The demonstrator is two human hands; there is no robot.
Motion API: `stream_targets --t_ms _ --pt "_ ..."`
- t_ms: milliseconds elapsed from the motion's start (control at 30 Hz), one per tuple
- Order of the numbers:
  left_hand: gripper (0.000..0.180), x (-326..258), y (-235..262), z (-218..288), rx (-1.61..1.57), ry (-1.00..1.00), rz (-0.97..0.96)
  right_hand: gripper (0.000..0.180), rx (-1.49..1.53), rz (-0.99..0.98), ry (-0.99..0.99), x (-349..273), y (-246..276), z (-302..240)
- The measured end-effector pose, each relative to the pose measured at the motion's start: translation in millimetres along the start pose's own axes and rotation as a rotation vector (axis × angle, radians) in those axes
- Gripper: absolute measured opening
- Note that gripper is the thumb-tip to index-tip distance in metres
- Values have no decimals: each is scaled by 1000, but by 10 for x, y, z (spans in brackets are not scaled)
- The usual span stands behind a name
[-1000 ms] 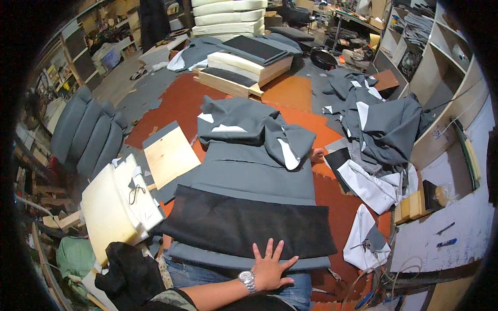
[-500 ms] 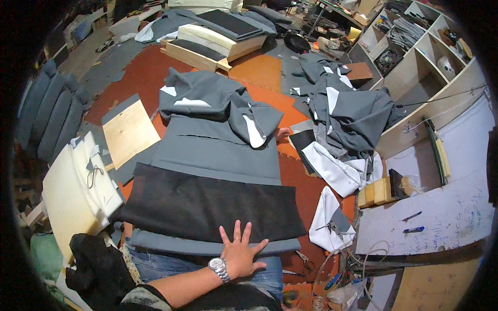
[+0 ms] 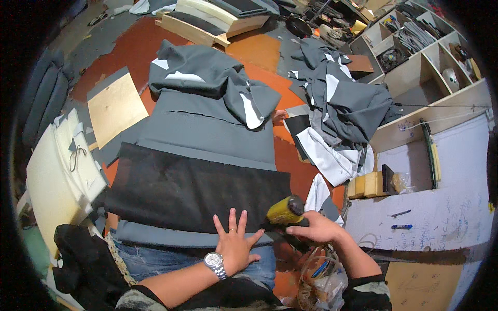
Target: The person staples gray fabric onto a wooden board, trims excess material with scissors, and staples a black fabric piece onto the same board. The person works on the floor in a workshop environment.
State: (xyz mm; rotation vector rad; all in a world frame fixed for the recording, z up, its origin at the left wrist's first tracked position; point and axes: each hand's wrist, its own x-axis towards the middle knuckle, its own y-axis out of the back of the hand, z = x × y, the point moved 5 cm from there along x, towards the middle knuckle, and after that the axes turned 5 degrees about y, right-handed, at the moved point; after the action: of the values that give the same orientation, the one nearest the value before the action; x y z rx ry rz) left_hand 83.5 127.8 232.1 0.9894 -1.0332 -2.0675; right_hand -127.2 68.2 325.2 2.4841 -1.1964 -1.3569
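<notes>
A black fabric strip (image 3: 176, 189) lies across a grey upholstered panel (image 3: 212, 127) on my lap. My left hand (image 3: 236, 243) rests flat with fingers spread on the near edge of the strip, over the grey padded rim (image 3: 155, 234). At the strip's near right corner, my right hand (image 3: 317, 228) is closed around a yellow-and-black staple gun (image 3: 286, 210). The gun's lower part is dark, and its tip is hard to make out against the fabric. Bunched grey cover fabric (image 3: 207, 72) with white patches lies over the panel's far end.
White foam pieces (image 3: 57, 176) and a wooden board (image 3: 116, 110) lie left. Grey and white fabric (image 3: 358, 111) is heaped right of the panel, beside wooden shelving (image 3: 415, 78). A clear hose and plastic bag (image 3: 329, 285) sit below my right hand.
My right hand has come into view with the staple gun, at the strip's right corner. My left hand stays spread on the strip. The whole view has shifted slightly.
</notes>
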Motion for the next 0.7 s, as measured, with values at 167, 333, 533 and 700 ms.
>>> stream_targets --t_ms 167,333,533,700 --pt "80 -24 93 -26 15 -31 -98 52 -201 -223 -135 281 -190 -65" --pt "94 -327 583 -776 -287 92 10 51 -148 -205 -238 265 -209 -103" --pt "109 -1524 1057 -1766 150 527 158 49 -219 -191 -190 262 -170 -402" --pt "105 -1783 1052 -1782 135 591 257 51 -243 -201 -83 458 -345 -646"
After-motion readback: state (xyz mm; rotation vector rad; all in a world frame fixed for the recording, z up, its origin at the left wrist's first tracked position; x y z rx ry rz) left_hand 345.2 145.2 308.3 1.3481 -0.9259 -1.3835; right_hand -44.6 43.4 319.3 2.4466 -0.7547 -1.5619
